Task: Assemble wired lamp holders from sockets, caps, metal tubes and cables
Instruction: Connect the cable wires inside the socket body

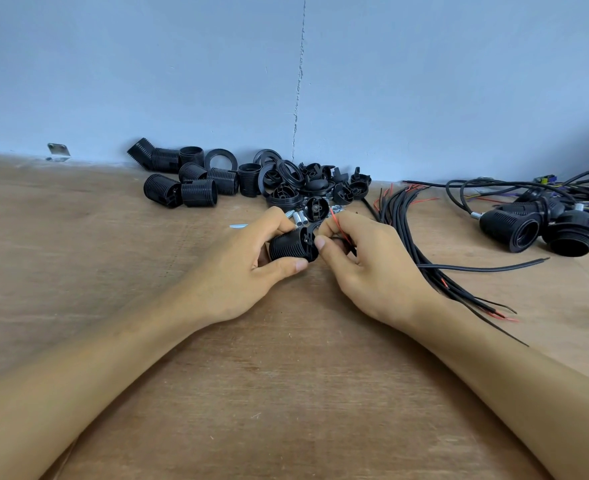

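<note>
My left hand (251,261) grips a black threaded socket (289,248) lying on its side just above the wooden table (286,393). My right hand (366,261) pinches a thin red wire (339,227) of a black cable right at the socket's end, thumb tip touching the socket. Loose sockets (182,188) lie at the back left, black caps and rings (307,185) at the back centre, and short metal tubes (301,220) just behind my fingers. A bundle of black cables (411,233) with red leads lies to the right.
Two finished wired lamp holders (542,230) rest at the far right among tangled cables. One metal tube (238,225) lies alone left of the pile. A blue-grey wall (286,81) closes the table's back edge, with a metal bracket (58,151) at the left.
</note>
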`<control>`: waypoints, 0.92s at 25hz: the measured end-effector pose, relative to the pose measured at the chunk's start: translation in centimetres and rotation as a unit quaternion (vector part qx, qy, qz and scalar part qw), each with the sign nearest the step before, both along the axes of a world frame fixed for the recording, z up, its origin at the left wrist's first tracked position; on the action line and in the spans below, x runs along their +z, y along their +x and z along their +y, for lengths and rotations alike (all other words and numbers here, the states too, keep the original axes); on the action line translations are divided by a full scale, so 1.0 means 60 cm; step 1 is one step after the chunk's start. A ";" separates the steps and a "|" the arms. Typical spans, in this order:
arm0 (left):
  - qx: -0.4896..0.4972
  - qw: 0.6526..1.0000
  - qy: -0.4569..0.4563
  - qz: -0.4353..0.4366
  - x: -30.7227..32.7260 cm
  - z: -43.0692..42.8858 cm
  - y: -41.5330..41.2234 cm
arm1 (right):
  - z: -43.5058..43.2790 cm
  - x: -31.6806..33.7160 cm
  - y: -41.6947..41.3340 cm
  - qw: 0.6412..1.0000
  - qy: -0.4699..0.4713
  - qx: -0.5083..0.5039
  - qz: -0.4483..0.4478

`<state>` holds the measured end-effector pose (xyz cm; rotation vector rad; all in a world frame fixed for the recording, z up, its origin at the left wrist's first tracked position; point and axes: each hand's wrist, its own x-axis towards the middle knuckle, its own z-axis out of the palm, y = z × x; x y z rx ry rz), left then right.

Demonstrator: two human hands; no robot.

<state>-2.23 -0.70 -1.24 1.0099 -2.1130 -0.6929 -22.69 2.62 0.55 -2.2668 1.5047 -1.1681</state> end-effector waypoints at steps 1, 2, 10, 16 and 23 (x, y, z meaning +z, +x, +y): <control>0.000 1.000 0.000 -0.001 0.000 0.000 -0.001 | -0.001 0.000 0.000 1.000 -0.003 0.000 0.003; 0.000 1.000 -0.002 -0.001 0.000 0.000 -0.001 | 0.000 0.000 -0.001 1.000 -0.008 0.001 0.008; 0.009 1.000 -0.009 -0.009 0.000 0.000 0.001 | 0.000 -0.002 0.002 0.998 -0.025 -0.003 0.050; -0.009 1.000 0.000 0.001 0.002 -0.001 0.000 | 0.002 0.000 0.004 0.999 -0.024 -0.002 0.032; -0.005 1.000 -0.010 -0.004 0.004 0.003 -0.001 | 0.002 0.002 0.005 1.000 -0.010 -0.002 0.021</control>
